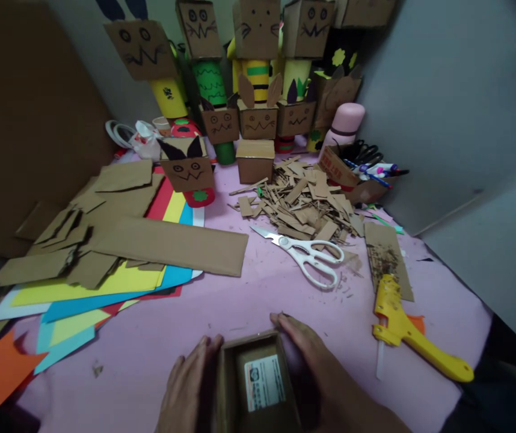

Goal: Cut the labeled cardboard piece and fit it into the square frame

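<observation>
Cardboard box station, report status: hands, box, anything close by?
Left hand and right hand flank open cardboard box, both touching. Scissors, glue gun lie beyond.

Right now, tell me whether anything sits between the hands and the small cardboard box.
Nothing visible does. The left hand lies against the left wall of the open cardboard box and the right hand against its right wall. The white scissors and yellow glue gun lie apart on the pink table.

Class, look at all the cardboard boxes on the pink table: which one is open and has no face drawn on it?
The open cardboard box between the left hand and right hand, nearest the camera. A white label shows inside it; the face boxes stand farther back.
</observation>
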Tool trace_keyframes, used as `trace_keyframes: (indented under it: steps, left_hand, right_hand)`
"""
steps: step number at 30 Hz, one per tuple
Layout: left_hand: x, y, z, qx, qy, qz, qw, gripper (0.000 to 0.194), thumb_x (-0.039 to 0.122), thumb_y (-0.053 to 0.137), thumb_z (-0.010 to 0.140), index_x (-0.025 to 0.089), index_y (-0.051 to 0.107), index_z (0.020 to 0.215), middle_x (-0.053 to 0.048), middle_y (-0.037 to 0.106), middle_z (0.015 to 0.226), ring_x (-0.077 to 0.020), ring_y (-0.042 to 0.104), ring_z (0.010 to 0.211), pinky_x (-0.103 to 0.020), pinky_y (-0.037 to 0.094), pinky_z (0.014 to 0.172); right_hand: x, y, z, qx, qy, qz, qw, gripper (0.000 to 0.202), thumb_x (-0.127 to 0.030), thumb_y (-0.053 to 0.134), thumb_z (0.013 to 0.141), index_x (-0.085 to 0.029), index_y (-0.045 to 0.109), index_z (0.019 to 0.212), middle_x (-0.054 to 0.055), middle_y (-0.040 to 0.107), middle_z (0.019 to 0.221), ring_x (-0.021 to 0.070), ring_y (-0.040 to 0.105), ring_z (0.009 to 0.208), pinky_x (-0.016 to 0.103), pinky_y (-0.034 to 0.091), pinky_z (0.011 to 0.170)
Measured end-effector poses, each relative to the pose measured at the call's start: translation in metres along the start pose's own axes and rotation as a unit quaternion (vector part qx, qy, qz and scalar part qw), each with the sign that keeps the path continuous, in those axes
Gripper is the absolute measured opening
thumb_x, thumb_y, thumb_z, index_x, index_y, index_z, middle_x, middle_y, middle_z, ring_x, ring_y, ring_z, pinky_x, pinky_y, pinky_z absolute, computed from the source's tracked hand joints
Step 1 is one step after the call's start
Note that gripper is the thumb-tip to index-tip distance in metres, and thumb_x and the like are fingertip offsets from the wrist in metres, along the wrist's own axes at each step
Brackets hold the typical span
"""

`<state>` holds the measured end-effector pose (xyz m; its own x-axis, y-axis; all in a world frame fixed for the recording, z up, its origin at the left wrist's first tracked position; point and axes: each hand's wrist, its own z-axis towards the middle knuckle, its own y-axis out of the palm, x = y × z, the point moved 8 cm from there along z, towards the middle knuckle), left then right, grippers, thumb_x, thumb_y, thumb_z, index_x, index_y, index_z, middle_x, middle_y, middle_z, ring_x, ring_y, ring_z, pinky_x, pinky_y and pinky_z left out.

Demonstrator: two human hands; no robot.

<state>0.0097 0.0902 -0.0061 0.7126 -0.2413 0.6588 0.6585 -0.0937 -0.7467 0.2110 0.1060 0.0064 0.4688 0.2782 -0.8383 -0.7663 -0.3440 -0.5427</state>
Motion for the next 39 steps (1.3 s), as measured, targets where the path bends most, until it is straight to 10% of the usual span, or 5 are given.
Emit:
trace_keyframes:
  steps: [7,15,23,39]
  left_hand:
    - [0.020,0.008,-0.004,-0.048,0.104,0.144,0.983,0.110,0.058,0.065,0.069,0.021,-0.004,0.146,-0.018,0.042,0.141,-0.0378,0.041,0.127,-0.057,0.029,0.104]
    - [0.038,0.005,-0.004,-0.055,0.118,0.097,0.987,0.127,0.061,0.071,0.056,0.015,-0.006,0.146,-0.023,0.038,0.142,-0.0410,0.036,0.129,-0.061,0.030,0.103]
    - [0.046,0.006,-0.003,-0.096,0.083,0.116,0.985,0.126,0.047,0.073,0.063,0.022,-0.021,0.142,-0.021,0.040,0.142,-0.0404,0.038,0.128,-0.064,0.033,0.100]
    - [0.048,-0.001,-0.008,-0.040,0.144,0.093,0.984,0.084,0.056,0.037,0.089,0.016,-0.012,0.145,-0.016,0.040,0.143,-0.0297,0.034,0.133,-0.055,0.033,0.104]
  right_hand:
    - [-0.013,0.003,-0.001,0.012,-0.037,-0.050,0.998,0.122,-0.034,0.079,0.059,-0.028,-0.007,0.146,0.013,0.028,0.150,0.0407,0.033,0.132,0.054,0.038,0.103]
    - [-0.069,-0.022,0.001,-0.003,-0.073,-0.239,0.968,0.078,-0.028,0.047,0.090,-0.033,-0.007,0.146,0.011,0.035,0.147,0.0353,0.027,0.136,0.063,0.027,0.104]
    - [-0.087,0.003,0.024,0.011,-0.189,-0.369,0.910,0.108,-0.079,0.049,0.062,-0.023,0.013,0.147,0.027,0.058,0.123,0.0517,0.053,0.108,0.067,0.044,0.072]
    - [-0.098,0.003,0.022,-0.021,-0.220,-0.381,0.898,0.090,-0.054,0.068,0.067,-0.017,0.031,0.141,0.024,0.061,0.114,0.0396,0.060,0.096,0.055,0.057,0.067]
